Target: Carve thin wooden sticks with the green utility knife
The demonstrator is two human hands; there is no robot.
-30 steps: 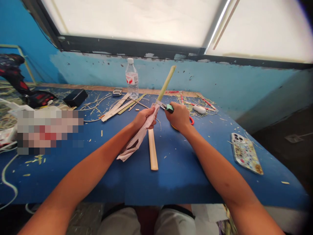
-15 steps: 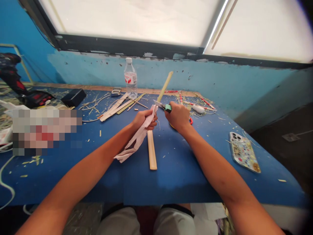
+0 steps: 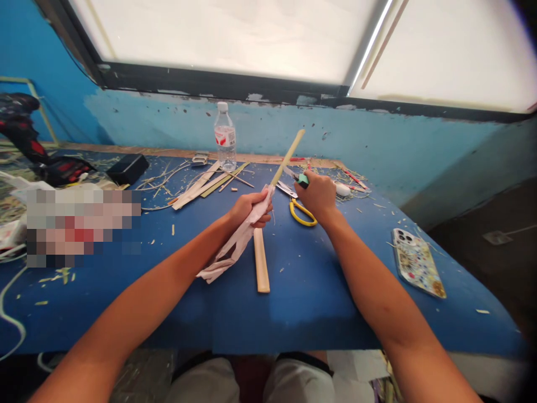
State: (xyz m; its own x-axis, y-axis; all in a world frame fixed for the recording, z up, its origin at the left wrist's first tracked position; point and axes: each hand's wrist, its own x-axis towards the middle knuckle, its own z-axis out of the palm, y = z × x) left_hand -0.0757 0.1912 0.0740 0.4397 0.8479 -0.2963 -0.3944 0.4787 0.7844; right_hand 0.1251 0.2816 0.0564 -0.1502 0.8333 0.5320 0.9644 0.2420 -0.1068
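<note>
My left hand is closed round a pale yellow-green bamboo strip, with a crumpled pinkish-white tissue between palm and strip. The strip slants up and away to the right. My right hand grips the green handle of a utility knife, whose blade points left beside the strip. Under my left hand, a wider light bamboo piece lies on the table. Yellow-handled scissors rest just below my right hand, partly covered by it.
A water bottle stands at the back among flat bamboo slats and shavings. On the right lies a phone in a patterned case. At the left are a power drill and a black box. The blue table ends at the right.
My right hand and the knife have moved right and slightly down along the strip. The scissors' yellow handle has come into sight. The left hand stays nearly in place.
</note>
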